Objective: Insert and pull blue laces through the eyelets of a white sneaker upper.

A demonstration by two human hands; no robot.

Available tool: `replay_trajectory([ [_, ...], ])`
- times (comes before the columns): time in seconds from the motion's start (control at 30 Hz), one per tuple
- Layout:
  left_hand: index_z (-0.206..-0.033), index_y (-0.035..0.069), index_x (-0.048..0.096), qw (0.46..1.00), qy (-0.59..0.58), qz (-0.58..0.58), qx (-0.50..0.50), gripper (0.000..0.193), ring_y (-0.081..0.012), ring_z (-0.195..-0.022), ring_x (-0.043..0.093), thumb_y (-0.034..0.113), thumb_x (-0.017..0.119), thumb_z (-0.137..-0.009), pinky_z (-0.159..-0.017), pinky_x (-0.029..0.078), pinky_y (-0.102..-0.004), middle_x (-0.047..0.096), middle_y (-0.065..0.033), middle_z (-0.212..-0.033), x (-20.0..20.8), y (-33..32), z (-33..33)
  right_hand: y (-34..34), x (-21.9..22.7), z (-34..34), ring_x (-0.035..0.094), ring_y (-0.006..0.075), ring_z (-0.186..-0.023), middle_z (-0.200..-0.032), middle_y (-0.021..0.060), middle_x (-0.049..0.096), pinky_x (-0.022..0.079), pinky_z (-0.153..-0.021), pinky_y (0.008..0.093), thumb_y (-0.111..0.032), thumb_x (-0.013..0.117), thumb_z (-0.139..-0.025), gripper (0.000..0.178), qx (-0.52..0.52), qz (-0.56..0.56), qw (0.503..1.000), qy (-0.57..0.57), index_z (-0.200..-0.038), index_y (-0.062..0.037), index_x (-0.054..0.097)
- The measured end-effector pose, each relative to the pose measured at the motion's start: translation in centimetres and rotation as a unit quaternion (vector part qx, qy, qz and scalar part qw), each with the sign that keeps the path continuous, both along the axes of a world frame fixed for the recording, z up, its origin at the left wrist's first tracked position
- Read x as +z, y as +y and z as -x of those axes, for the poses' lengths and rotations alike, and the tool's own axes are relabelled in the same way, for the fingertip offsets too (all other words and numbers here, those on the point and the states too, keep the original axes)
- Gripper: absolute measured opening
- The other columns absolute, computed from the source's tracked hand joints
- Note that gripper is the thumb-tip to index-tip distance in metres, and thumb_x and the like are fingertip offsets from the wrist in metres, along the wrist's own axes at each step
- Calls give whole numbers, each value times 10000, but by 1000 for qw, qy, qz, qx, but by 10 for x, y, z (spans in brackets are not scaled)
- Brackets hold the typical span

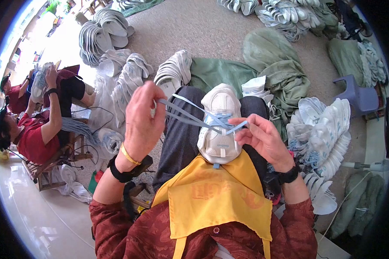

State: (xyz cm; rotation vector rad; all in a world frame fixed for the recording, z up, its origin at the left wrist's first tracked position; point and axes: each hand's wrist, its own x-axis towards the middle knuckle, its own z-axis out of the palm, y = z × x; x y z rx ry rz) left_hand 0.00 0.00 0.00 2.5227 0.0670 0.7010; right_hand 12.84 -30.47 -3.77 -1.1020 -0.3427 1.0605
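Note:
A white sneaker lies on my lap between my knees, its toe end pointing away from me. Pale blue laces thread its eyelets and stretch out to my left in loops. Raised left of the sneaker, my left hand is closed with lace strands pulled taut between its fingers. On the other side, close against the shoe, my right hand pinches a lace near its tip between thumb and fingers. Beneath the sneaker a yellow apron covers my lap.
Stacked white shoe parts stand on the floor at far left, with more shoes piled at right. Green sacks lie ahead. A purple stool is at right. Two people in red shirts sit at left, one holding up a shoe.

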Motion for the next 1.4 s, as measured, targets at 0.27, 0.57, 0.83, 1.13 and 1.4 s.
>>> replay_trajectory([
  [0.27, -995, 0, 552, 997, -51, 59, 16, 175, -235, -731, 593, -101, 605, -862, -691, 496, -340, 597, -124, -886, -14, -26, 0, -60, -19, -25, 576, 121, -825, -1005, 51, 622, 501, -766, 264, -112, 554, -1082, 82, -186, -57, 981, 15, -1100, -35, 574],
  [0.57, -1078, 4, 532, 977, 55, 100, -178, 282, -406, -995, 576, -41, 659, -830, -861, 489, -454, 589, -169, -1054, -46, -76, -11, -337, -73, -92, 536, 129, -838, -1066, 112, 581, 488, -756, 261, -25, 556, -1064, 190, -454, -130, 879, 67, -1190, 114, 524],
  [0.83, -1082, 29, 532, 981, 69, 61, -171, 298, -379, -924, 543, -35, 672, -827, -822, 466, -464, 559, -142, -961, -61, -61, -39, -312, -104, -75, 622, 125, -851, -1068, 92, 695, 524, -762, 246, -112, 609, -1064, 146, -435, 65, 898, -23, -1169, -12, 625],
  [1.13, -1019, 19, 514, 962, 79, -45, -257, 191, -376, -768, 583, 2, 617, -859, -678, 478, -455, 560, -153, -796, -36, -59, -30, -164, -92, -49, 670, 112, -757, -971, 22, 690, 540, -650, 250, -115, 617, -1044, 168, -277, 307, 859, -303, -1181, -35, 674],
  [1.4, -1087, 46, 510, 971, 225, -44, -64, 188, -402, -659, 650, 11, 574, -915, -580, 484, -495, 666, -146, -734, -43, -57, 8, -29, -17, -10, 661, 79, -767, -1003, 26, 718, 543, -696, 238, -86, 576, -1059, 155, -96, 149, 941, -288, -1147, -14, 681],
])
